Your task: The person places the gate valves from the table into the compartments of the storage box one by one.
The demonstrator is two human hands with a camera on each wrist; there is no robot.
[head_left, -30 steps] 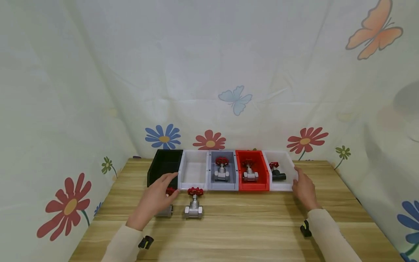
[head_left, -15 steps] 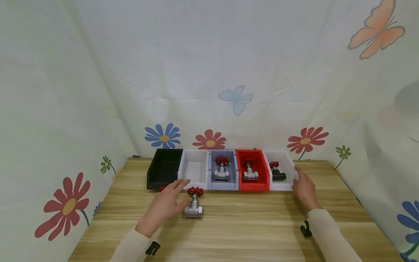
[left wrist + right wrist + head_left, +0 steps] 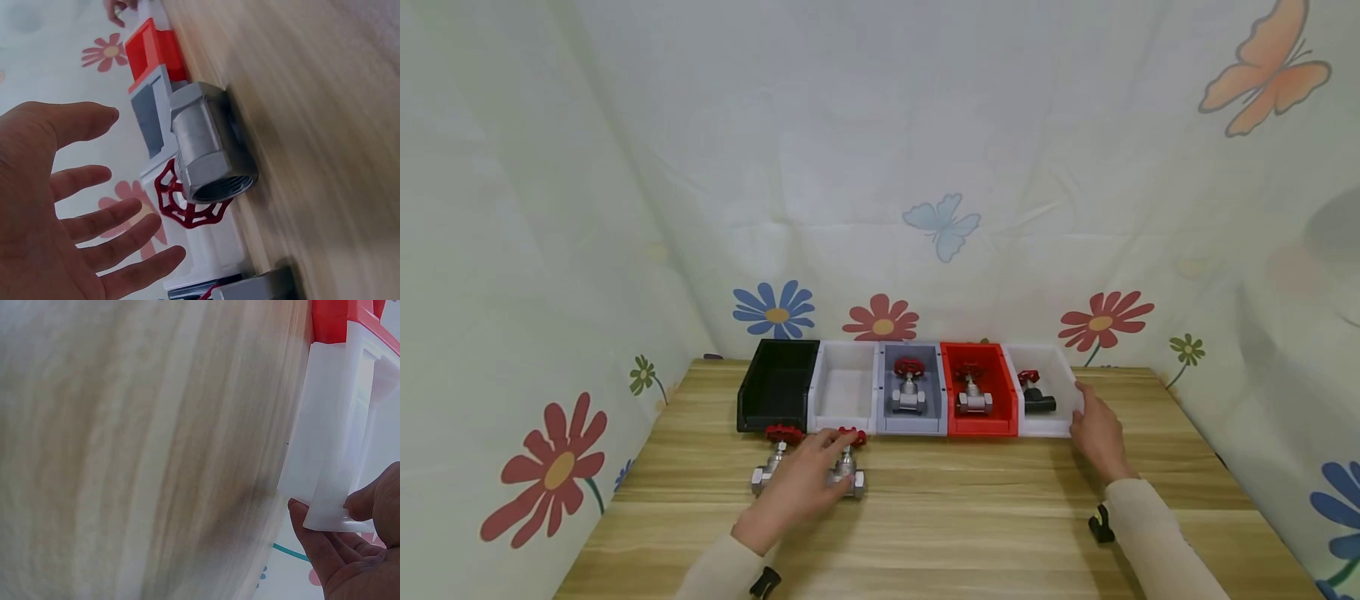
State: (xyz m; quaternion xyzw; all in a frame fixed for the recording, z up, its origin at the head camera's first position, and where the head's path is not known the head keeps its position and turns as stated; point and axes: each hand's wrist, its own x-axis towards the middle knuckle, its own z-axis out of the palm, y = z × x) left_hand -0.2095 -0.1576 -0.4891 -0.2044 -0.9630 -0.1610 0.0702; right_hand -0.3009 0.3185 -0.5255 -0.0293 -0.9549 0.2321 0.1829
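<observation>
Seemingly poised, our spread left hand [image 3: 801, 483] should curl round a red-wheeled metal valve [image 3: 199, 131]; our right hand [image 3: 1099, 435] pinches a white plastic bin [image 3: 315, 425].

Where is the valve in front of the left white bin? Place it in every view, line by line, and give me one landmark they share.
Head: the valve is low, slightly left of centre, partly hidden by the left hand.
Left wrist: the valve is near the centre, its open pipe end facing the camera.
Right wrist: not in it.
Shared landmark: the red bin, upper left in left wrist, top right in right wrist.
</observation>
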